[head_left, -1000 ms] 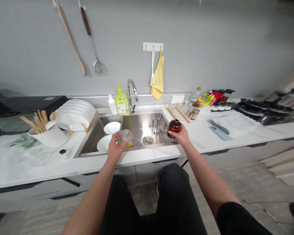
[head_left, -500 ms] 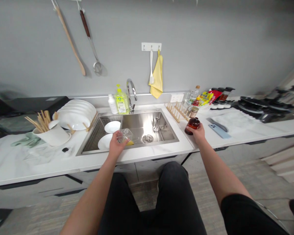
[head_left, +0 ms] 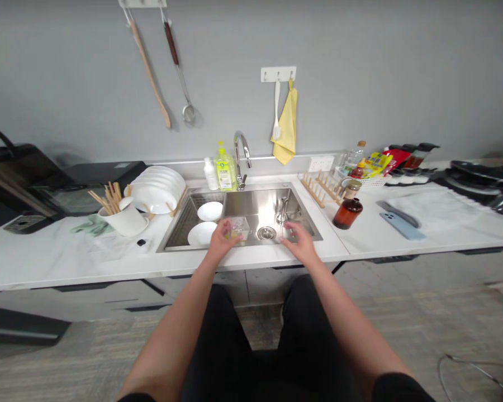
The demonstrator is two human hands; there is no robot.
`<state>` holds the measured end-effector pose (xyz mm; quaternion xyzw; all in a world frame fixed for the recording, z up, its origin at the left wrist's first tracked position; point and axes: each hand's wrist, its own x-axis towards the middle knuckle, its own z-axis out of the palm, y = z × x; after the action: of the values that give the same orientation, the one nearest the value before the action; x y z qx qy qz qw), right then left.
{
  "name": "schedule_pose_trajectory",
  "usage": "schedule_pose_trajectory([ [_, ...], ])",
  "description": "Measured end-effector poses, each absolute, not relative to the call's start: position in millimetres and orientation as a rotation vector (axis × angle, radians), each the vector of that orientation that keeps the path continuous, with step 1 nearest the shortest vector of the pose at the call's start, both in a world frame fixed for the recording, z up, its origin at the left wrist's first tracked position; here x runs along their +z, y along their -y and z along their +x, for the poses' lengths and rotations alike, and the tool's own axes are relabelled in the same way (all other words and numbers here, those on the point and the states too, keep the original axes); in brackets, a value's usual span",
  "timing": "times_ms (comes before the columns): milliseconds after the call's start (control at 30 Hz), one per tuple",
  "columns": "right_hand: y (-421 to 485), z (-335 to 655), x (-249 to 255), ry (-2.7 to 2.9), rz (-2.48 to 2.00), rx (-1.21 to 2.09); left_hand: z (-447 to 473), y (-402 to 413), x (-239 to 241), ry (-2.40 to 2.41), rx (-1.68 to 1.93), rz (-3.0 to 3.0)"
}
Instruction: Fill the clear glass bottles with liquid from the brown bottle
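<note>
My left hand (head_left: 222,240) grips a small clear container (head_left: 240,228) over the front part of the steel sink (head_left: 251,198). Something yellowish shows low by the container, too small to make out. My right hand (head_left: 298,241) is empty, fingers apart, above the sink's front rim near the drain (head_left: 267,233). On the counter to its right stands a brown bottle (head_left: 347,214), upright and touched by neither hand. Two white bowls, one behind (head_left: 210,210) and one in front (head_left: 201,233), sit in the sink's left rack section.
Dish soap (head_left: 225,170) and a white bottle (head_left: 210,174) stand behind the sink by the faucet (head_left: 240,159). Stacked white plates (head_left: 157,190) and a chopstick holder (head_left: 126,219) are left. A wooden rack (head_left: 322,190), a jar (head_left: 352,188) and a phone (head_left: 401,225) lie right.
My right hand has let go of the brown bottle, leaving it on the counter, and moved left over the sink. The view has shifted left. My left hand still holds the clear container.
</note>
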<state>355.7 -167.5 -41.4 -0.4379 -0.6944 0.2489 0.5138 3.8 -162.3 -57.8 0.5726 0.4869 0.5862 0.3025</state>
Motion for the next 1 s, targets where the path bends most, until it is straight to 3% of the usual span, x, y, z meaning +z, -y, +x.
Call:
schedule_pose_trajectory([
  [100,161.2,284.7,-41.5,1.72,-0.908,1.026,15.3,167.8,-58.6,-1.177,1.492,1.526],
  [267,145.5,242.1,-45.8,1.639,-0.834,1.315,26.5,179.3,-57.3,-1.127,1.416,1.565],
  [400,147.5,246.7,-53.6,1.612,-0.85,1.293,7.3,192.8,-52.8,-1.239,1.396,1.671],
  [633,146.7,258.7,-64.2,1.569,-0.814,1.337,-141.3,249.0,-22.3,-2.282,1.616,1.38],
  [733,144.6,258.5,-68.3,1.569,-0.786,1.354,-200.3,272.4,-11.1,-2.575,1.536,1.231],
  [1000,146.5,257.5,-70.3,1.647,-0.795,1.235,-223.7,280.1,-10.4,-2.702,1.325,1.081],
])
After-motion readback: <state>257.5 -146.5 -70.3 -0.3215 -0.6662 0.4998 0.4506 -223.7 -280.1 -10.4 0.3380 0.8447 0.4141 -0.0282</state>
